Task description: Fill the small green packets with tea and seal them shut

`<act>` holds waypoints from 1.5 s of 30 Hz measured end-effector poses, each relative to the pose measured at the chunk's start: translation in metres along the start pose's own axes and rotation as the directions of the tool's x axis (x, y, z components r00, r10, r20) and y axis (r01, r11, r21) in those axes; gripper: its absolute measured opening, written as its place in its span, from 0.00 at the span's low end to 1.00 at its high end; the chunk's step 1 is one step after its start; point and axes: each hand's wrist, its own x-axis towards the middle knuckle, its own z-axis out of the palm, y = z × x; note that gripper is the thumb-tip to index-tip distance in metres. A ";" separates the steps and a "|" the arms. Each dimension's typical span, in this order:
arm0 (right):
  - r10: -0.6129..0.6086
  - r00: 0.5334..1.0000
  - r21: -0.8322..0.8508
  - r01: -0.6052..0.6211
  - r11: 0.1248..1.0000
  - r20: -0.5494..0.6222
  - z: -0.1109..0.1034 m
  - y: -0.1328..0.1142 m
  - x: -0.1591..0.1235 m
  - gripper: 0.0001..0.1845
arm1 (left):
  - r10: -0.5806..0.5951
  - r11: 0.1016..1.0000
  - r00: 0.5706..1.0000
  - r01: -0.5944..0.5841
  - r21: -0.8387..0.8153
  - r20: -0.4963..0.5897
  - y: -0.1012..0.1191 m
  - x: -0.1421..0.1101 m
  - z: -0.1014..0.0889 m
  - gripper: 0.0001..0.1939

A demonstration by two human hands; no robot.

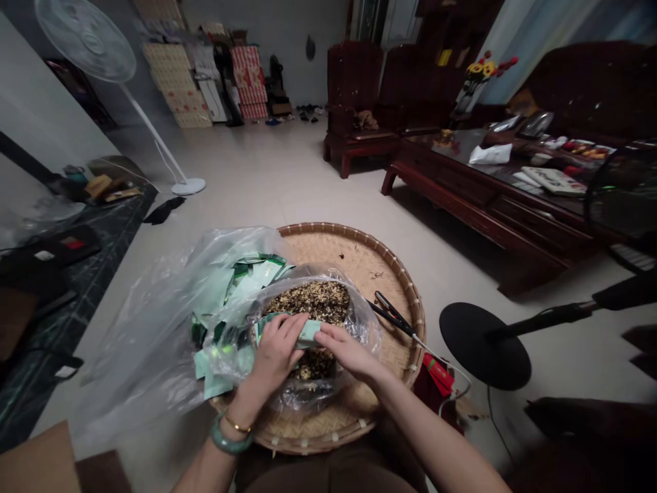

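Observation:
Between my two hands is a light green packet [308, 333], held over a clear plastic bag [367, 329] of loose dark and pale dried bits [313, 301]. My left hand [277, 349] has its fingers bent over the packet's left part. At the packet's right end, my right hand [346, 350] pinches it between thumb and fingers. Many more green packets [251, 277] lie in a large clear bag [154, 342] to the left. All this rests on a round woven bamboo tray [382, 263]. A black tong-shaped tool with a pale cord, like a hair straightener [393, 311], lies on the tray's right side.
A black fan base [485, 346] stands on the floor to the right, near red packets [438, 374]. Beyond it is a dark wooden table [462, 178]. A white standing fan [189, 186] is at the far left; a cardboard box [41, 462] is at lower left.

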 end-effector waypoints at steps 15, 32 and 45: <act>-0.046 0.992 -0.288 0.079 0.954 0.118 -0.006 -0.047 -0.021 0.13 | 0.044 0.977 0.993 -0.065 -0.201 -0.110 0.002 0.006 0.002 0.25; 0.252 0.962 -0.848 -0.043 0.528 0.109 -0.048 0.020 0.084 0.41 | -0.321 0.907 0.928 0.243 -0.343 -0.191 -0.007 0.003 0.012 0.23; 0.232 0.967 -0.656 -0.110 0.746 0.102 -0.049 0.029 0.087 0.27 | -0.339 0.902 0.919 0.256 -0.349 -0.202 -0.005 0.002 0.009 0.24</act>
